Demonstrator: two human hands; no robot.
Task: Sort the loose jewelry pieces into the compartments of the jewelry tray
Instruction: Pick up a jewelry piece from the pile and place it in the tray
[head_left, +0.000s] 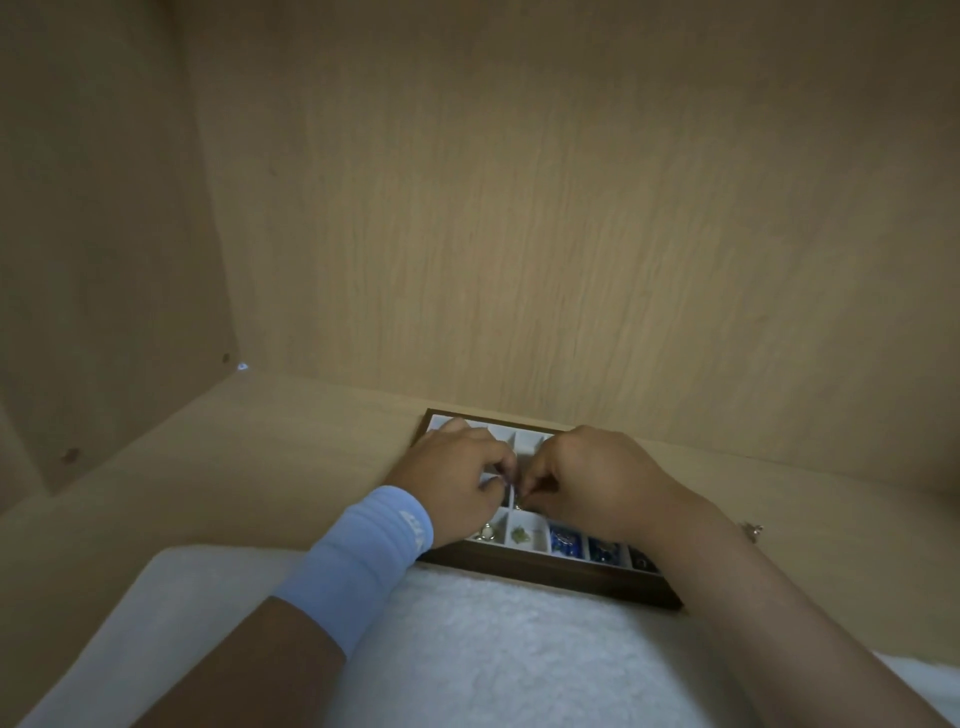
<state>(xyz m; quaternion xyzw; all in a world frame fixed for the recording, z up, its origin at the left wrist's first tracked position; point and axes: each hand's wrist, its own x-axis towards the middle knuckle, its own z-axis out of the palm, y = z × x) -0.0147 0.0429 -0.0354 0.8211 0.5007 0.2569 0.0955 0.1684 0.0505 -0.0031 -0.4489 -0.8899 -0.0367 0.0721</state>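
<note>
A dark wooden jewelry tray (545, 574) with white-lined compartments lies on the shelf against the back wall. Both hands hover over its middle. My left hand (457, 478), above a light blue wristband, and my right hand (592, 478) meet fingertip to fingertip, pinching a small metallic jewelry piece (514, 493) over a middle compartment. The piece is mostly hidden by the fingers. In the front row lie a silver piece (488, 532), a green piece (519, 534) and blue pieces (563, 540) in separate compartments.
A white fluffy cloth (467, 649) covers the shelf in front of the tray. A small loose jewelry piece (753, 531) lies on the wood to the right of my right forearm. Wooden walls close in at the back and left.
</note>
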